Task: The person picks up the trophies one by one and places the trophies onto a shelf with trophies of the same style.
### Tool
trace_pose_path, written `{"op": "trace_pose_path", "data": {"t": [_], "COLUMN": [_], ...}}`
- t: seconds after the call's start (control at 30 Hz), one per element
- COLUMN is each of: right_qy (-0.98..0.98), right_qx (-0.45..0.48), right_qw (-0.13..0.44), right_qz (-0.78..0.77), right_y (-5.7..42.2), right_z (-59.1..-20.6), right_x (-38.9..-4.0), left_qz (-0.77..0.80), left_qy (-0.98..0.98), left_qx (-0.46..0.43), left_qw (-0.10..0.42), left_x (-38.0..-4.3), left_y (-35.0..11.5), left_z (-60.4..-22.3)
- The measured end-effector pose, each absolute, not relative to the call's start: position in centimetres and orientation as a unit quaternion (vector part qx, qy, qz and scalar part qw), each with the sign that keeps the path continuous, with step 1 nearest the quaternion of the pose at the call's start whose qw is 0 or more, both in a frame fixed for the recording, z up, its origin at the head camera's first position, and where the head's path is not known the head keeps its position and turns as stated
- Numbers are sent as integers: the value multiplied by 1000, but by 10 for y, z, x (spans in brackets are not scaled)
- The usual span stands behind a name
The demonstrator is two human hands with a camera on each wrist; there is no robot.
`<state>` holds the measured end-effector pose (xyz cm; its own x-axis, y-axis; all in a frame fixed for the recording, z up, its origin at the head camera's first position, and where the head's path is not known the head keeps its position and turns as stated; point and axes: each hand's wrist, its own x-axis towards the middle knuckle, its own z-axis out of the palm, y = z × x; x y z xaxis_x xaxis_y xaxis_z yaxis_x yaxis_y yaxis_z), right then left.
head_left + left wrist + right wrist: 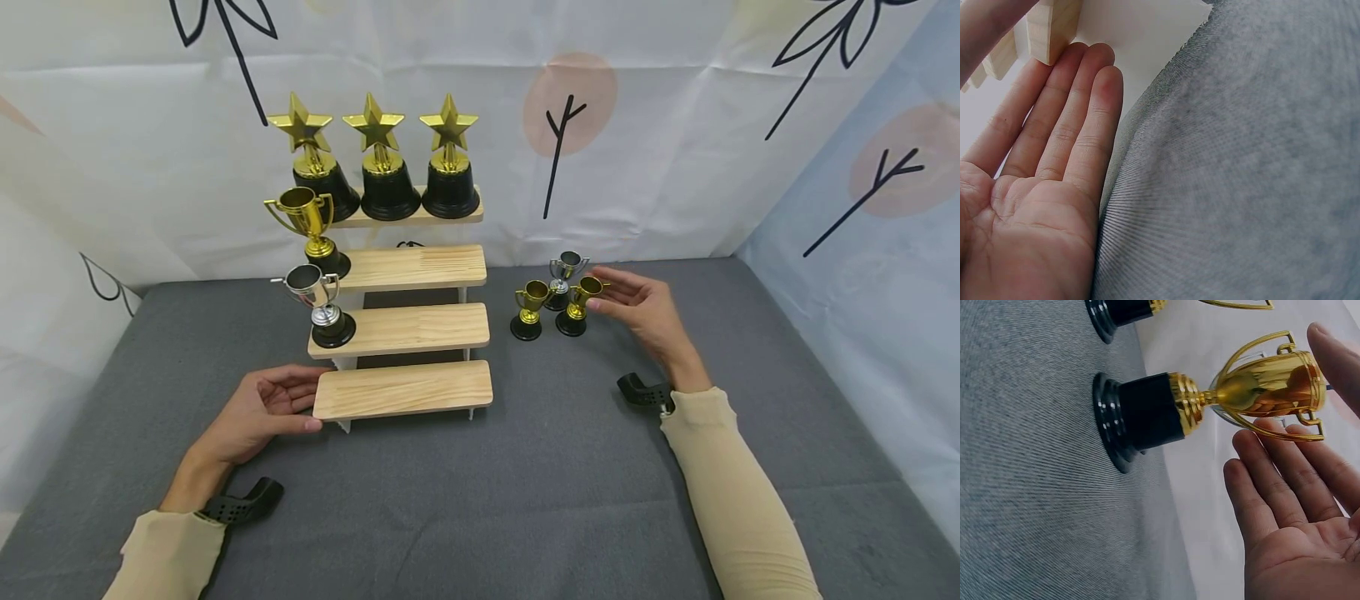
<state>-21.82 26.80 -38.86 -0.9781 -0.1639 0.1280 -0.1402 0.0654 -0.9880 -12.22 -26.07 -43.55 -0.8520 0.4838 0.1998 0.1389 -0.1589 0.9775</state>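
My left hand [258, 412] is at the left end of the lowest board [403, 390] of a stepped wooden display stand. In the left wrist view its fingers [1088, 112] are nearly straight, with tips against the stand's end. My right hand [637, 312] is beside a small gold trophy cup [588, 289] with a black base, standing upright on the table. Seen from the right wrist, thumb and straight fingers lie around the cup's bowl without gripping it; whether they touch is unclear. Another gold cup [532, 296] and a silver cup [567, 267] stand close by.
Three gold star trophies [382, 158] line the top board. A gold cup [306, 215] and a silver cup [315, 292] occupy the left ends of the two middle boards. Behind the grey table [525, 500] hangs a printed white cloth [675, 167].
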Motion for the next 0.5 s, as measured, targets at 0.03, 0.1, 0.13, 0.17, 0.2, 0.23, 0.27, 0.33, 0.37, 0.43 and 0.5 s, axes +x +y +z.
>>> {"op": "trace_pose_path", "data": {"t": [0.03,0.1,0.13,0.17,0.2,0.23,0.27,0.33,0.37,0.43,0.5], "right_qy": [729,728,723,721,718,718,715,712,712,711,708], "right_qx": [-106,-108,-109,-111,-113,-115,-116,-120,-122,-124,-126], "right_qw": [10,13,16,18,19,20,22,22,22,22,21], "right_qz": [-676,-677,-682,-684,-686,-687,-689,-691,-691,-692,-694], "right_y": [267,266,266,265,264,263,263,261,261,260,260], "right_z": [-389,-391,-391,-392,-392,-393,-393,-394,-394,-395,-396], "right_x": [-218,-219,-219,-219,-219,-219,-219,-219,-219,-219,-220], "left_qz": [721,721,720,721,721,721,722,723,723,723,722], "left_qy": [638,638,637,637,636,635,634,633,632,633,633], "left_qx": [244,245,246,247,248,249,251,252,252,252,251], "left_qw": [120,119,119,119,120,120,119,119,119,119,120], "left_x": [-122,-122,-122,-122,-122,-122,-122,-122,-122,-122,-122], "left_y": [-261,-261,-261,-261,-261,-261,-261,-261,-260,-260,-260], "left_z": [-435,-435,-435,-435,-435,-435,-435,-435,-435,-435,-435]}}
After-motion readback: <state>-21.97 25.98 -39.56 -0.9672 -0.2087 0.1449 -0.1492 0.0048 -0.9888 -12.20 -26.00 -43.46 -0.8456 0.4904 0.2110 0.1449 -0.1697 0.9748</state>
